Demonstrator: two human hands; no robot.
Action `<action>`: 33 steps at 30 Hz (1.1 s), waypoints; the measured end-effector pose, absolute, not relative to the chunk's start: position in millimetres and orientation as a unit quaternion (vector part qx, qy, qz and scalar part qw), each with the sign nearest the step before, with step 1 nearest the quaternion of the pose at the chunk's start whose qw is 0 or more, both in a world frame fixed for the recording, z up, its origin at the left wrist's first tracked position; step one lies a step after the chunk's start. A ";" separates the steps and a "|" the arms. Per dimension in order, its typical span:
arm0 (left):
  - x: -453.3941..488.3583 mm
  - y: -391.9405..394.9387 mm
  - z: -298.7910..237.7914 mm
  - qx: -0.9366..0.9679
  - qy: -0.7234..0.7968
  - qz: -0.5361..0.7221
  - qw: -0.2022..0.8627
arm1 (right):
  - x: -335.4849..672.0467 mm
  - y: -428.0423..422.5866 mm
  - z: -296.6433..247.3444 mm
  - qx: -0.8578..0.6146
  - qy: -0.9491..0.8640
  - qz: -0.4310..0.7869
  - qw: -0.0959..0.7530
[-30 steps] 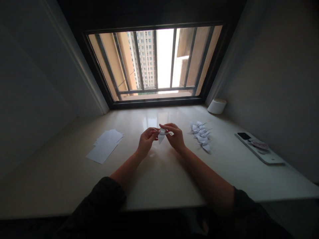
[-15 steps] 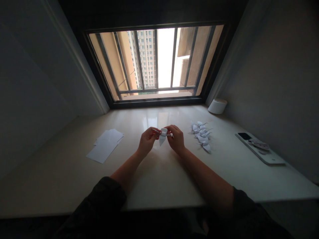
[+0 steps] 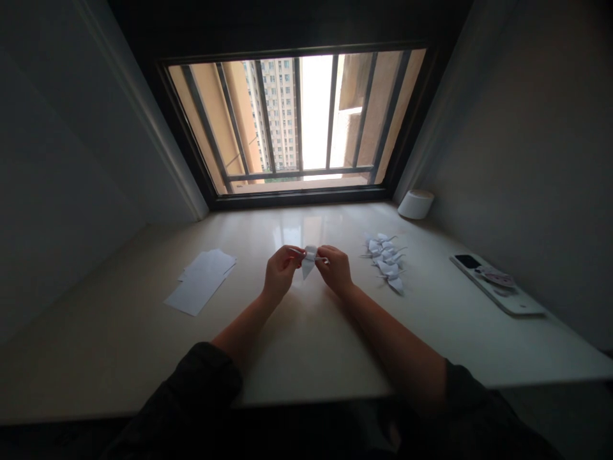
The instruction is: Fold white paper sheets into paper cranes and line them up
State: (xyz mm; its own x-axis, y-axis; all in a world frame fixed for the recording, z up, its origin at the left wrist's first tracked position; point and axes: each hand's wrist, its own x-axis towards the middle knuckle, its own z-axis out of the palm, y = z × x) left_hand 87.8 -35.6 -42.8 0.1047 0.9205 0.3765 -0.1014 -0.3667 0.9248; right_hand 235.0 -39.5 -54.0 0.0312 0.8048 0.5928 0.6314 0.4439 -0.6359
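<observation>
Bridging hands point(image 3: 279, 273) point(image 3: 336, 268) (both): paper crane point(image 3: 309, 265)

sheets point(image 3: 198, 286) left | crane point(image 3: 309, 257) centre | crane cluster point(image 3: 387, 262) right | phone point(image 3: 518, 301) far right

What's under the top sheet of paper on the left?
Edges of other white sheets show past the top sheet; the rest, and their number, are covered.

No text, label, brand, number or sign can be read. On the pale phone point(image 3: 511, 304) lying on the worktop point(image 3: 311, 358), a pinkish patch point(image 3: 496, 276) and a small mark point(image 3: 522, 306) near its closer end are too small and blurred to make out as lettering.
</observation>
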 end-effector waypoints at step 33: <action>78.1 -30.0 -46.5 0.649 0.375 0.533 0.393 | 220.5 -39.6 -49.0 -0.402 -0.420 0.618 0.529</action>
State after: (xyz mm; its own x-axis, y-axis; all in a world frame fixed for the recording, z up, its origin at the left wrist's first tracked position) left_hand 78.1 -30.0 -46.5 0.1502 0.9052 0.3977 0.0676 -0.4107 0.9093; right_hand 220.5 -39.6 -49.0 -0.1183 0.9916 -0.0524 -0.3163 -0.0876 -0.9446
